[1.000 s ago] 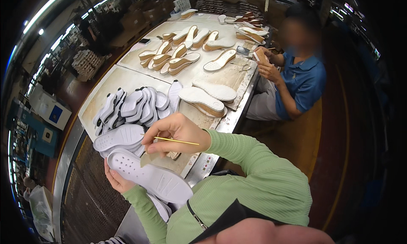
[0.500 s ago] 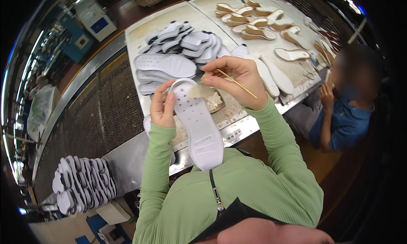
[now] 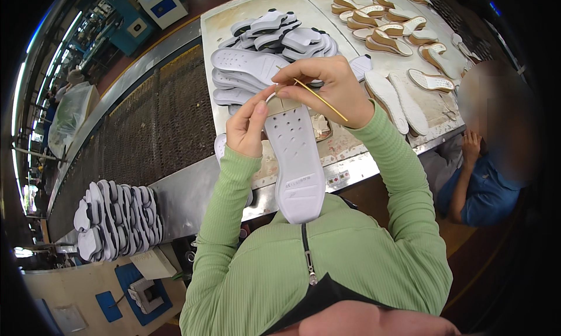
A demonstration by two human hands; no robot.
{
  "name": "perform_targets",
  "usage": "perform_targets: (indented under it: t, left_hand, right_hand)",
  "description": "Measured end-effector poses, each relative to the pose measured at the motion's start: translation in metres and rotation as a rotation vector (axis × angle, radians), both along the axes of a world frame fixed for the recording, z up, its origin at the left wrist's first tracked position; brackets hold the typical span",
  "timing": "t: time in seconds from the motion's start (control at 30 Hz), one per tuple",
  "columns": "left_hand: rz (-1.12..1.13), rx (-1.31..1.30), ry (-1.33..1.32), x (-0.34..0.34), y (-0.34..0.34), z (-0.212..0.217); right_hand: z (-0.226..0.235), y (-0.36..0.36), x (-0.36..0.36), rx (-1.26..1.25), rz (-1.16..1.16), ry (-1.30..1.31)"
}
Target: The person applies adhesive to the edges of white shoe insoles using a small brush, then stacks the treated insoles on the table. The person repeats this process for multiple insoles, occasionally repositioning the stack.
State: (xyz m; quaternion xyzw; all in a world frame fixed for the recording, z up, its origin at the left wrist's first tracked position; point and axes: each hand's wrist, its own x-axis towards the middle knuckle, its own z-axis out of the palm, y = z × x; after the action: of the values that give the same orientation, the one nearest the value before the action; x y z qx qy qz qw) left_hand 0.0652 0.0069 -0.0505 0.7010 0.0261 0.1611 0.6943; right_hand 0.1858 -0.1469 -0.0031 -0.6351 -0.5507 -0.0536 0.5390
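Closer together now: left grip (image 3: 248, 128) closed on white sole (image 3: 295, 160), right grip (image 3: 328, 87) on yellow stick (image 3: 321, 99)

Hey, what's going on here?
A person in green holds a white, hole-dotted sole by its far end with the left hand. The right hand meets it there, a thin yellow stick in its grip. More pale soles are piled on the table; another person in blue is at right.

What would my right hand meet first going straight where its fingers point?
Probably your left hand, close by at the upper end of the white sole; depth is hard to judge there, so the sole's rim might come sooner.
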Motion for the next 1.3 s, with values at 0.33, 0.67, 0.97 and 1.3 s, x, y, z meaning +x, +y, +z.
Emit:
perform_targets:
  t: [0.33, 0.67, 0.97, 1.3]
  left_hand:
    - [0.163, 0.103, -0.201, 0.003, -0.005, -0.009]
    - [0.271, 0.19, -0.165, -0.007, -0.008, -0.009]
    - [0.206, 0.14, -0.169, -0.018, -0.004, -0.006]
    - [0.213, 0.112, -0.242, -0.021, -0.008, -0.001]
  right_hand:
    - [-0.015, 0.013, -0.003, 0.129, -0.021, -0.126]
    - [-0.049, 0.011, -0.03, 0.07, -0.118, 0.373]
    - [-0.046, 0.011, -0.034, 0.032, -0.07, 0.338]
    - [-0.041, 0.01, -0.038, 0.049, -0.067, 0.326]
